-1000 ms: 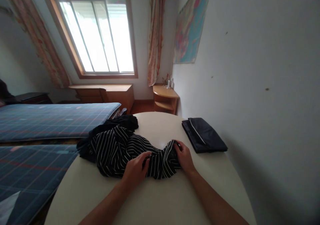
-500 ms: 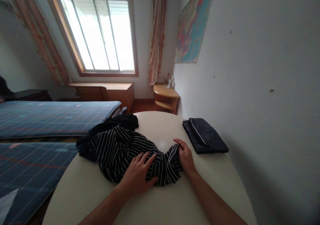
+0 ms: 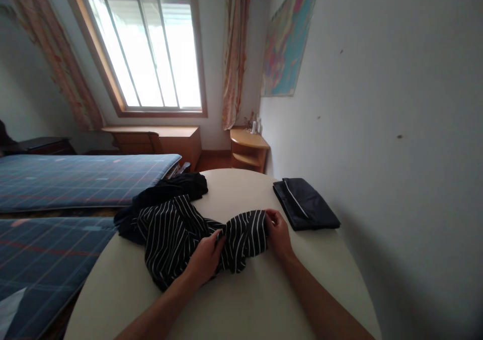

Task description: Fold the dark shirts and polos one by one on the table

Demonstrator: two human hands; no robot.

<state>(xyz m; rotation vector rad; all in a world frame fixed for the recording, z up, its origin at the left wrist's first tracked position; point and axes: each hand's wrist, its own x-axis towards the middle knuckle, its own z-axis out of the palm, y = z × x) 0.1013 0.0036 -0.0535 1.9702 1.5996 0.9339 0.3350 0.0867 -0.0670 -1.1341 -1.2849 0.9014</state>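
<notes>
A black garment with white stripes point(image 3: 166, 239) lies crumpled on the round pale table point(image 3: 241, 310). My left hand point(image 3: 207, 253) grips it near its middle, the fingertips partly hidden in the cloth. At its right end, my right hand point(image 3: 278, 232) pinches the edge of a striped part that is spread between both hands. Behind the striped garment on the left is a bunched black cloth point(image 3: 184, 183). To the right of my right hand sits a folded dark garment point(image 3: 311, 206) with a thin white line on it.
Two mattresses with plaid covers point(image 3: 86, 179) stand left of the table. A wall point(image 3: 396, 204) runs close along the right side. Beyond the table are a wooden corner shelf point(image 3: 249, 139), a desk point(image 3: 181, 131) and a window.
My left hand has gone from lying spread on the striped cloth to gripping it. The right part of the cloth is now lifted and stretched out flatter between my hands.
</notes>
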